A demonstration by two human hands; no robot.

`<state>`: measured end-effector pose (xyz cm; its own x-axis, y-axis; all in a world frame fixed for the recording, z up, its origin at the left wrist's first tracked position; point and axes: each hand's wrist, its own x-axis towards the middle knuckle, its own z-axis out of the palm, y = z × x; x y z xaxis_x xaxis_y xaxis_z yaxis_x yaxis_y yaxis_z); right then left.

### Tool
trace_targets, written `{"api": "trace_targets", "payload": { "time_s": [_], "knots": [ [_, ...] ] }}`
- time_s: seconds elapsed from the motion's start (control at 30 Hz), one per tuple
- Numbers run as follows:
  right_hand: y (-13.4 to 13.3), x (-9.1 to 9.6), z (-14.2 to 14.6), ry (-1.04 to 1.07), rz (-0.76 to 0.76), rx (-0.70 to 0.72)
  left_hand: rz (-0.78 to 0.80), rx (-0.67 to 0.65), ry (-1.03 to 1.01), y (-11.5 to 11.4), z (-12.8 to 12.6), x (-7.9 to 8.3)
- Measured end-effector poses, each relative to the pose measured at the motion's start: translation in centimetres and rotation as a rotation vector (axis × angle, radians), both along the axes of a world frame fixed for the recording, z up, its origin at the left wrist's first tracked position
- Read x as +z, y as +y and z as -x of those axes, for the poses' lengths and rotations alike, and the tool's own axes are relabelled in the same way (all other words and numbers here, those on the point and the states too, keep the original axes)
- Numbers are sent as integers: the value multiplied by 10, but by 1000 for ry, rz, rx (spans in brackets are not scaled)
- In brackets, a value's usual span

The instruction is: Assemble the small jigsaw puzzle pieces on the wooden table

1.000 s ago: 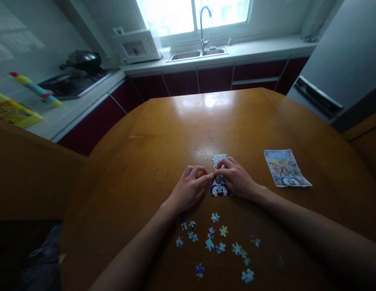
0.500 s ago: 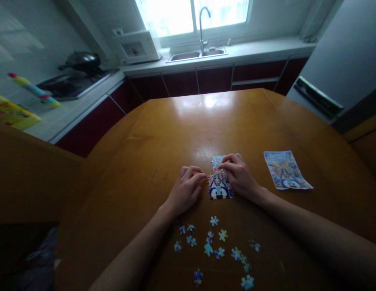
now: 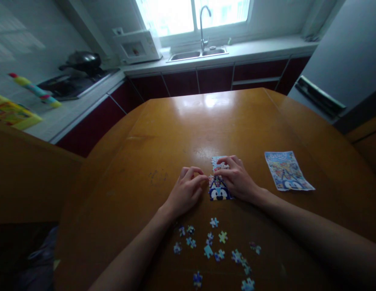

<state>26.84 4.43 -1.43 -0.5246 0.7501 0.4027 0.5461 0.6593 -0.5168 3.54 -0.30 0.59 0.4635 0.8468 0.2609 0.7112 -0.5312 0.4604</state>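
Observation:
A partly assembled jigsaw puzzle (image 3: 218, 194) lies on the table, with a blue cartoon dog's face at its near end. At its left edge is my left hand (image 3: 189, 188), fingers curled and thumb and forefinger tips close together; what lies between them, if anything, is too small to make out. My right hand (image 3: 238, 178) rests over the puzzle's right side, thumb and forefinger apart on its middle and upper part, hiding some of it. Nearer to me lie several loose puzzle pieces, among them a yellowish piece (image 3: 223, 237) and a plain teal piece (image 3: 208, 251).
A creased picture sheet (image 3: 286, 169) lies right of the puzzle on the brown wooden table (image 3: 163, 133). Beyond the table are a counter with a sink (image 3: 188, 55), a microwave (image 3: 136, 46) and a wok (image 3: 81, 60) on the stove. A fridge (image 3: 345, 60) stands at the right.
My right thumb and forefinger have spread apart, and the thumb has shifted slightly down and left over the puzzle. My left hand has barely moved.

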Motion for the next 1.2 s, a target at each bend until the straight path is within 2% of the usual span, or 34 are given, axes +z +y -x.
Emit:
{"api": "trace_targets", "payload": {
  "time_s": [0.37, 0.8, 1.2],
  "knots": [
    [0, 0, 1, 19, -10, -17, 28, 30, -11, 0, -2, 2],
    [-1, 1, 0, -28, 3, 36, 16, 20, -3, 0, -1, 1],
    [0, -2, 0, 18, -13, -15, 22, 9, -5, 1, 0, 2]
  ]
}}
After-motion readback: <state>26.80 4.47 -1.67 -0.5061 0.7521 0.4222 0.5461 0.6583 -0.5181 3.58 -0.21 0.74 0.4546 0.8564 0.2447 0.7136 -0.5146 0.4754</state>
